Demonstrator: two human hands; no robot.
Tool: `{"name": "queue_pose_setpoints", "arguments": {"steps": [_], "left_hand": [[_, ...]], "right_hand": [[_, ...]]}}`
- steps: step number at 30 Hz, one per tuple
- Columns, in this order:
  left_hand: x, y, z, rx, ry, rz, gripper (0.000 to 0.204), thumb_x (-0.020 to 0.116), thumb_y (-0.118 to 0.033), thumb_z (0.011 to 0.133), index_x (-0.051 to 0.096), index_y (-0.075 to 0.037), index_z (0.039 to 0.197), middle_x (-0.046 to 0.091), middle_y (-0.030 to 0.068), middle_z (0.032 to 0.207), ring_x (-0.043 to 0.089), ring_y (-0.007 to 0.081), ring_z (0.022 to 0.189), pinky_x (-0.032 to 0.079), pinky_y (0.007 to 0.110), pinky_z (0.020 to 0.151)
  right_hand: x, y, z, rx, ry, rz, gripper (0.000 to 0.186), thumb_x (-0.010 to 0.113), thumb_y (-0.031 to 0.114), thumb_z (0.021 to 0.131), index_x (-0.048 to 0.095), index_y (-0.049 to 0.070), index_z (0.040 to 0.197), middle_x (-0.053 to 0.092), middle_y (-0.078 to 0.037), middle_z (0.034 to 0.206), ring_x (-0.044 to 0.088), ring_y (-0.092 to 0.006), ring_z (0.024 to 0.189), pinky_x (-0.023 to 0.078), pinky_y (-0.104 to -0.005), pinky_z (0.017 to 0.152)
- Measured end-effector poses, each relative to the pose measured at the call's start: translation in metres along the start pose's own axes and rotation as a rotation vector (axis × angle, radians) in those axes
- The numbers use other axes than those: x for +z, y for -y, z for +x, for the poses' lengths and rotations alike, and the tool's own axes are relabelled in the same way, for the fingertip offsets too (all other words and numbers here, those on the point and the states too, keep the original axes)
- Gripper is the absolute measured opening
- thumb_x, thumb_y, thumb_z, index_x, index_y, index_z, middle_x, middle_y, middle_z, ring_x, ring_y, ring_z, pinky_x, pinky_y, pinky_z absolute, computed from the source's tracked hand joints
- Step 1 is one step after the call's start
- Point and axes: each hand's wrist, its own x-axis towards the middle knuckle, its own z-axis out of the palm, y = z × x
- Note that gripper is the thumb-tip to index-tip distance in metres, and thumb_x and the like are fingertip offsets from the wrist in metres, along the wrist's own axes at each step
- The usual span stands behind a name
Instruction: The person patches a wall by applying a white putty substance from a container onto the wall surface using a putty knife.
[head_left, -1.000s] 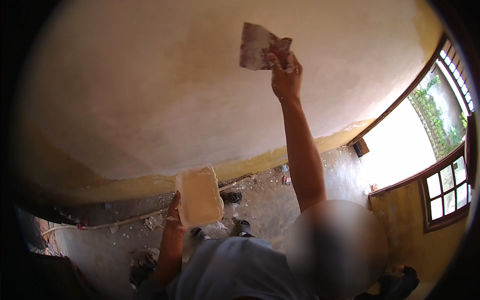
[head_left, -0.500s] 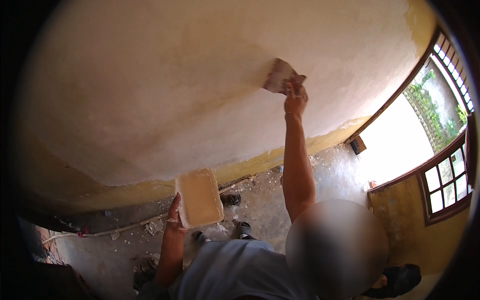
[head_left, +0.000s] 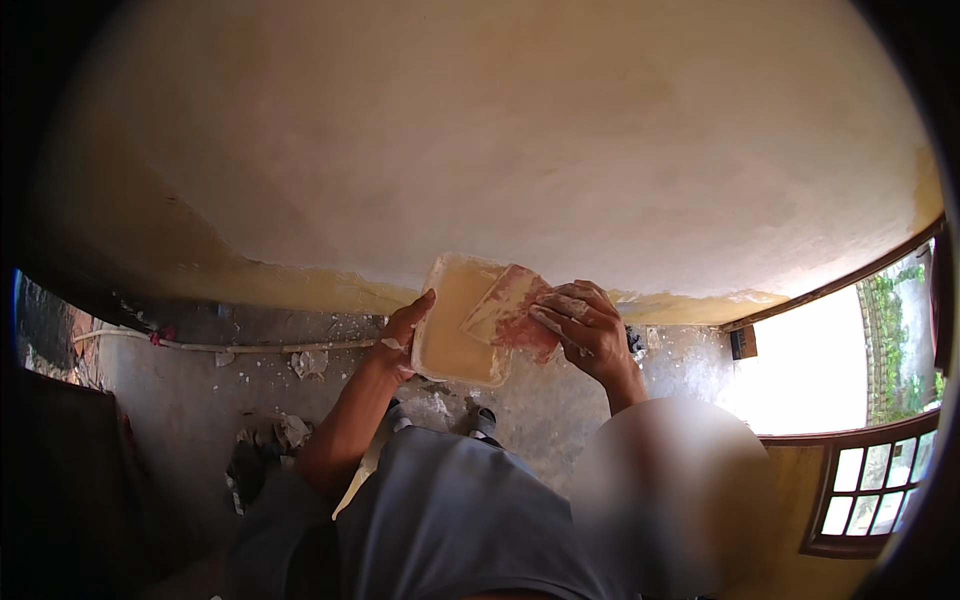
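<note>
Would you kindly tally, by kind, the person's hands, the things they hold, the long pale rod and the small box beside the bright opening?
Left hand and right hand: 2
Tray: 1
Scraper: 1
Rod: 1
Box: 1
Total: 6
</note>
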Motion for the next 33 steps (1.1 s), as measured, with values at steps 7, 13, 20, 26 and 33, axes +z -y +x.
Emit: {"name": "queue_pose_setpoints", "arguments": {"steps": [7, 13, 20, 26, 33], "left_hand": [[0.015, 0.001, 0.008, -0.143, 0.101, 0.020, 0.062, 0.064, -0.040, 0.092, 0.048, 0.005, 0.132, 0.062, 0.0205, 0.122, 0.065, 0.0311, 0.108, 0.056, 0.046, 0.092], [0.016, 0.012, 0.012, -0.145, 0.152, 0.002, 0.064, 0.065, -0.039, 0.092, 0.048, 0.006, 0.133, 0.061, 0.0207, 0.124, 0.065, 0.0311, 0.108, 0.055, 0.045, 0.092], [0.017, 0.002, 0.005, -0.099, 0.154, 0.007, 0.069, 0.065, -0.047, 0.089, 0.047, 0.000, 0.137, 0.058, 0.0175, 0.129, 0.061, 0.0290, 0.115, 0.050, 0.044, 0.099], [0.016, -0.009, 0.006, 0.025, 0.064, 0.000, 0.061, 0.070, -0.042, 0.088, 0.053, -0.001, 0.130, 0.065, 0.0155, 0.117, 0.066, 0.0272, 0.104, 0.056, 0.042, 0.088], [0.004, -0.023, -0.004, 0.132, 0.051, 0.027, 0.067, 0.070, -0.044, 0.087, 0.048, -0.005, 0.137, 0.059, 0.0127, 0.128, 0.059, 0.0280, 0.117, 0.050, 0.046, 0.098]], "right_hand": [[0.011, -0.002, 0.010, -0.178, 0.244, -0.066, 0.038, 0.069, 0.008, 0.072, 0.073, 0.020, 0.108, 0.071, 0.001, 0.113, 0.064, -0.0199, 0.113, 0.042, -0.0482, 0.109], [0.023, 0.001, 0.012, -0.199, 0.191, -0.047, 0.039, 0.069, 0.009, 0.071, 0.073, 0.020, 0.109, 0.071, 0.001, 0.112, 0.064, -0.0199, 0.114, 0.038, -0.0505, 0.112], [0.028, -0.005, -0.007, -0.165, -0.081, -0.085, 0.031, 0.071, 0.009, 0.073, 0.076, 0.014, 0.103, 0.073, -0.003, 0.107, 0.066, -0.0266, 0.112, 0.034, -0.0532, 0.112], [0.030, -0.016, -0.022, -0.098, -0.270, -0.295, 0.034, 0.066, 0.004, 0.072, 0.075, 0.012, 0.104, 0.071, -0.003, 0.111, 0.064, -0.0271, 0.113, 0.039, -0.0532, 0.106], [0.002, -0.089, -0.008, 0.165, -0.553, -0.605, 0.032, 0.067, -0.003, 0.077, 0.070, 0.005, 0.108, 0.067, -0.010, 0.107, 0.065, -0.0293, 0.102, 0.050, -0.0413, 0.088]]}}
